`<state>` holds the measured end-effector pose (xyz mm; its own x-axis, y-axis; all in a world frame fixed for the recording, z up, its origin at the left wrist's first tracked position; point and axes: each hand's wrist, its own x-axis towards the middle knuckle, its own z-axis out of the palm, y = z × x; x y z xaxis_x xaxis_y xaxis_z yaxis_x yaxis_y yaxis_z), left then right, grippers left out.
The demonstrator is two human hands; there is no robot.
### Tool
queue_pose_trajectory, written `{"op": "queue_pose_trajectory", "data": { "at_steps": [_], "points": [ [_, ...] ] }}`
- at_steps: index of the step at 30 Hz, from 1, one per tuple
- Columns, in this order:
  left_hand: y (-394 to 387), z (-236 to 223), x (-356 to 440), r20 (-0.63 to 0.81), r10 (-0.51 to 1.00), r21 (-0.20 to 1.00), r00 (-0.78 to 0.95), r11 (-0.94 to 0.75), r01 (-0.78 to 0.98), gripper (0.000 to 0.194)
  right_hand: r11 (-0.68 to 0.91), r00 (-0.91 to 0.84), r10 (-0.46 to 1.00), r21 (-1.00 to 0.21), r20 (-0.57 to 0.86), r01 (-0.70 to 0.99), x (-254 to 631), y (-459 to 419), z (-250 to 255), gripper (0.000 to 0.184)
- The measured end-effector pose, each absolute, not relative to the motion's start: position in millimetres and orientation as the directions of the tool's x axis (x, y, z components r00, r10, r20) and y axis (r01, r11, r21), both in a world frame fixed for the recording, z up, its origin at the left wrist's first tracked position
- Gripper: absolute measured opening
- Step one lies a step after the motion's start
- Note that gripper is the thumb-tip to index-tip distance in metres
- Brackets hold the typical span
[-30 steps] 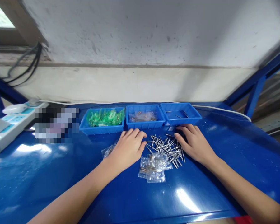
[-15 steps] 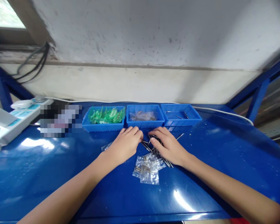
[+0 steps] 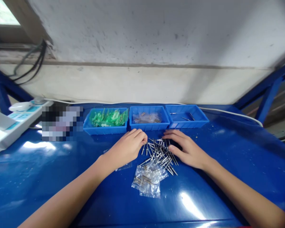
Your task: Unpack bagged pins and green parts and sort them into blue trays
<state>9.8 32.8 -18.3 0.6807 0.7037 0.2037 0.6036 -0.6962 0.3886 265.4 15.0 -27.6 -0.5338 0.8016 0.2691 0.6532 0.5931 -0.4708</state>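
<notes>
A loose pile of thin metal pins (image 3: pixel 160 153), each with a thicker section, lies on the blue table between my hands. At the pile's left edge is my left hand (image 3: pixel 129 145), its fingers curled together; whatever they may pinch is hidden. My right hand (image 3: pixel 186 148) rests at the right side with thumb and fingers apart, its fingertips at the outer pins. Just in front of the pile, overlapping it, are clear plastic bags (image 3: pixel 148 180) with small brass-coloured parts inside. Another clear bag (image 3: pixel 123 167) shows partly from beneath my left wrist.
Three blue bins stand in a row behind: one with green packets (image 3: pixel 108 117), one with clear bags of parts (image 3: pixel 146 117), one with a few pins (image 3: pixel 191 116). A white power strip (image 3: pixel 19 118) and a blurred-out object (image 3: pixel 61 123) are at the left. A white cable runs along the wall.
My right hand has drawn to the right and its fingers have spread, uncovering the pins, which now lie more scattered. My left hand has stayed nearly in place.
</notes>
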Motion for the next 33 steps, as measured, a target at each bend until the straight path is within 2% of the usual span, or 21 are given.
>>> {"op": "queue_pose_trajectory", "data": {
  "at_steps": [5, 10, 14, 20, 26, 29, 33],
  "points": [
    [29.9, -23.2, 15.4, 0.205, 0.709, 0.426, 0.674, -0.685, 0.591, 0.015, 0.594, -0.555, 0.781, -0.619, 0.288, 0.514, 213.7, 12.8, -24.5, 0.026],
    [28.2, -22.3, 17.5, 0.307, 0.752, 0.554, 0.584, -0.640, 0.533, 0.015, 0.494, -0.372, 0.858, -0.767, 0.353, 0.410, 196.8, 16.7, -28.6, 0.020],
    [26.4, -23.9, 18.2, 0.334, 0.792, 0.605, 0.511, -0.596, 0.529, 0.014, 0.562, -0.344, 0.827, -0.680, 0.445, 0.472, 205.4, 11.6, -32.1, 0.015],
    [20.8, -21.6, 20.7, 0.329, 0.781, 0.609, 0.531, -0.605, 0.513, 0.012, 0.659, -0.401, 0.747, -0.512, 0.530, 0.551, 213.6, 6.7, -28.3, 0.010],
    [20.4, -20.4, 20.5, 0.342, 0.792, 0.634, 0.505, -0.591, 0.498, 0.014, 0.628, -0.360, 0.772, -0.538, 0.524, 0.562, 213.9, 7.3, -27.0, 0.019],
    [20.7, -17.9, 20.6, 0.409, 0.744, 0.560, 0.528, -0.661, 0.499, 0.010, 0.600, -0.318, 0.791, -0.565, 0.522, 0.567, 214.8, 7.2, -27.0, 0.021],
    [19.7, -11.5, 21.0, 0.473, 0.707, 0.469, 0.525, -0.707, 0.529, 0.020, 0.602, -0.326, 0.792, -0.573, 0.515, 0.556, 213.5, 5.0, -25.5, 0.020]
  ]
}}
